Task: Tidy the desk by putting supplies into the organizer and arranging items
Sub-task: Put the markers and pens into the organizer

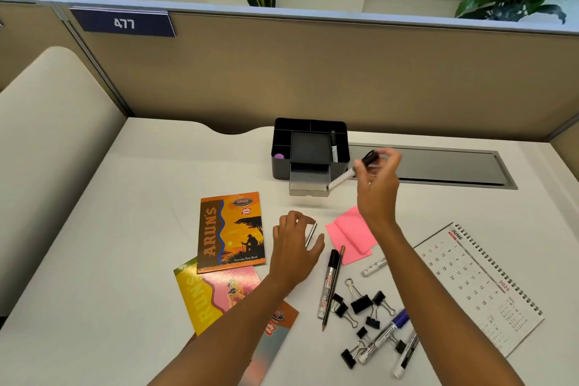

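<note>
The white desk (pixel 125 197) fills the lower view, backed at twelve o'clock by a tan partition (pixel 344 72) carrying a blue plate marked 477 (pixel 123 23). At four o'clock lies a spiral-bound calendar (pixel 482 285), open to June. At nine o'clock from the hands sits an orange notebook (pixel 230 232), overlapping a yellow-and-pink notebook (pixel 216 294) at its six o'clock. The black organizer (pixel 310 147) stands near the desk's far edge at twelve o'clock, its small drawer pulled forward; one black-capped marker (pixel 334 147) stands upright in its right compartment, and something purple shows in the left one. Pink sticky notes (pixel 352 235) lie between the two forearms. The right hand (pixel 377 185) is raised just at three o'clock of the organizer, fingertips pinching a marker (pixel 351 172) near its black cap, the barrel slanting down toward the drawer. The left hand (pixel 294 244) hovers low over the desk, fingers curled around a slim silvery object (pixel 310 235); what it is I cannot tell. At six o'clock lie another black marker (pixel 329 282) beside a pencil (pixel 334 288), scattered black binder clips (pixel 360 307), and a blue-capped marker (pixel 383 335).
</note>
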### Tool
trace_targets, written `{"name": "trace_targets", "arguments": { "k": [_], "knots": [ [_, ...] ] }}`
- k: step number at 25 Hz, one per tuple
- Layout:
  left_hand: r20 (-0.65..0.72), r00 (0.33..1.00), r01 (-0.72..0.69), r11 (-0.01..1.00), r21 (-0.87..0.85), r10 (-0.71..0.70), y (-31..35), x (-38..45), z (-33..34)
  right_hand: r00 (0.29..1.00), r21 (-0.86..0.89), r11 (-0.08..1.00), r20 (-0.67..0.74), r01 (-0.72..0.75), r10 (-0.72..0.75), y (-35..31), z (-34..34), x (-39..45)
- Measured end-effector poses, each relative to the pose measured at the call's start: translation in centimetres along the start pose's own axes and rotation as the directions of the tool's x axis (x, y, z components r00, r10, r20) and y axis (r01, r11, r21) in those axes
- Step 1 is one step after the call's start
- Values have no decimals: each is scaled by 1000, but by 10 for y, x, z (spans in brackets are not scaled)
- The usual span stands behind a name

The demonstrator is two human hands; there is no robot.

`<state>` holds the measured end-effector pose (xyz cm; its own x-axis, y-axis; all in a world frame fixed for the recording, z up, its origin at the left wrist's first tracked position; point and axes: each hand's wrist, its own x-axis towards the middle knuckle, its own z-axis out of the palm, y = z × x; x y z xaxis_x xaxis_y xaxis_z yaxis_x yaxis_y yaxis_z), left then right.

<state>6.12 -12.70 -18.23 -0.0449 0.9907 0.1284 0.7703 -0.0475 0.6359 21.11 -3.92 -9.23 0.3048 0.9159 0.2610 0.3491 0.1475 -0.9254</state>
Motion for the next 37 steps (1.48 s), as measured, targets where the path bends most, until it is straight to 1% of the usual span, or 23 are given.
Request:
{"name": "trace_targets", "arguments": {
  "k": [2, 4, 7, 9, 11, 14, 17, 20, 23, 26, 28, 29, 32, 33, 34, 35, 37],
  "knots": [
    [19, 1000, 5, 1000, 13, -5, -6, -6, 2, 993, 33, 996, -89, 86, -83, -7, -1, 26],
    [32, 999, 8, 1000, 19, -9, -11, -10, 4, 988, 11, 993, -98, 119, -117, -7, 5, 46],
    [51, 999, 11, 1000, 23, -12, -14, -12, 6, 988, -132, 979, 1, 156, -157, 4, 18, 64],
    [65, 998, 14, 1000, 22, -15, -17, -12, 7, 984, -236, 957, 99, 167, -148, 14, 27, 70],
    [67, 998, 19, 1000, 21, -20, -18, -11, 7, 978, -297, 938, 152, 181, -141, 22, 33, 72],
    [50, 997, 61, 998, -9, -61, -19, -11, 6, 970, -327, 922, 193, 208, -150, 31, 37, 76],
    [52, 997, 61, 998, -4, -61, -18, -12, 8, 960, -341, 910, 231, 234, -160, 38, 37, 78],
    [66, 997, 43, 999, 12, -44, -18, -12, 7, 968, -319, 924, 202, 210, -150, 42, 31, 72],
    [68, 997, 43, 998, 38, -45, -19, -14, 6, 983, -287, 951, 169, 113, -65, 45, 22, 58],
    [79, 996, 43, 998, 48, -47, -21, -15, 5, 974, -275, 961, 218, -3, 66, 50, 10, 34],
    [83, 995, 42, 997, 62, -47, -22, -16, 4, 937, -339, 934, 279, -107, 209, 55, 1, 13],
    [86, 995, 41, 997, 69, -47, -22, -17, 4, 904, -382, 910, 310, -163, 293, 57, -3, 1],
    [102, 994, 37, 995, 88, -46, -20, -18, 5, 773, -544, 803, 391, -243, 500, 60, -12, -37],
    [106, 993, 41, 995, 92, -51, -19, -18, 5, 731, -585, 766, 395, -266, 556, 60, -13, -50],
    [112, 992, 43, 995, 94, -54, -18, -18, 5, 707, -621, 735, 390, -271, 590, 60, -12, -63],
    [118, 992, 43, 995, 94, -54, -18, -19, 5, 706, -654, 714, 381, -252, 598, 60, -11, -75],
    [124, 991, 47, 996, 82, -57, -15, -22, 5, 732, -689, 696, 365, -202, 575, 60, -7, -92]
  ]
}}
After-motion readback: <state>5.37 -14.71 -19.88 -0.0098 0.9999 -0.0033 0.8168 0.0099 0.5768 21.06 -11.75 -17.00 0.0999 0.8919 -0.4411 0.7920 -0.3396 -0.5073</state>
